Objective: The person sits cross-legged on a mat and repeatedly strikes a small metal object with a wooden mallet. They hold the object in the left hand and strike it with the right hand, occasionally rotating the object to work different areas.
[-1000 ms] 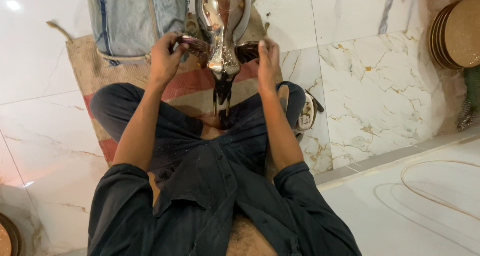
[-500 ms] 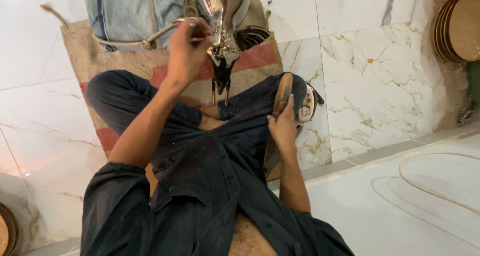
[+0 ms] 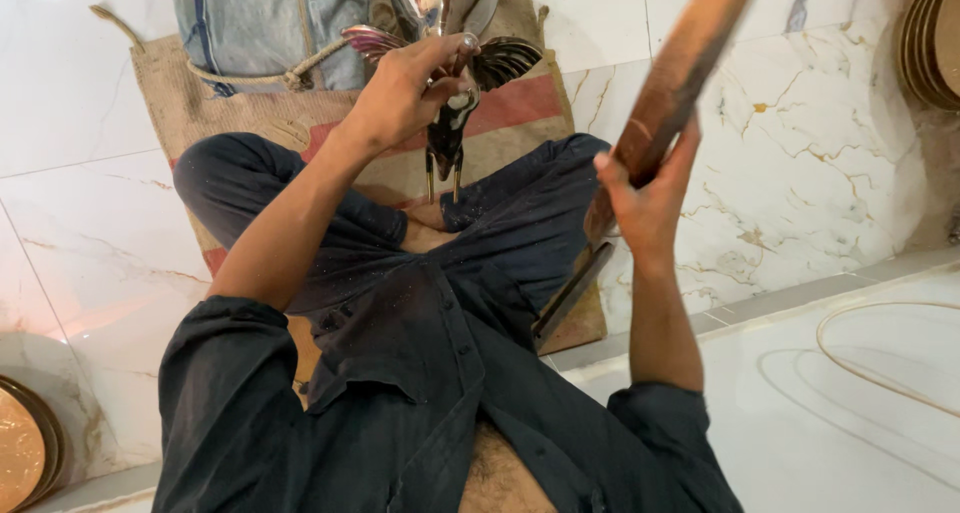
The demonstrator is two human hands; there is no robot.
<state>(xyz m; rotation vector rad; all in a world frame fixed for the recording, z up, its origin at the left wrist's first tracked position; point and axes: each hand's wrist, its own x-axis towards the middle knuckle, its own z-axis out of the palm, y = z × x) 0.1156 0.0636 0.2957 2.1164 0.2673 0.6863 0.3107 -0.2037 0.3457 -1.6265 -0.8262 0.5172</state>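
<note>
Fingers of the left hand [image 3: 415, 88] clasp a shiny metal bird figure [image 3: 447, 68] at its body, between its spread wings, and hold it upright above the crossed legs; its two thin legs hang down over the burlap mat [image 3: 330, 113]. Beside the right knee, the right hand [image 3: 650, 198] is clenched around a long wooden stick [image 3: 680, 73], raised and tilted toward the top of the view. A dark flat file [image 3: 572, 293] lies by the right thigh. Brass plates [image 3: 925, 38] stand stacked at the far right on the marble floor [image 3: 800, 153].
</note>
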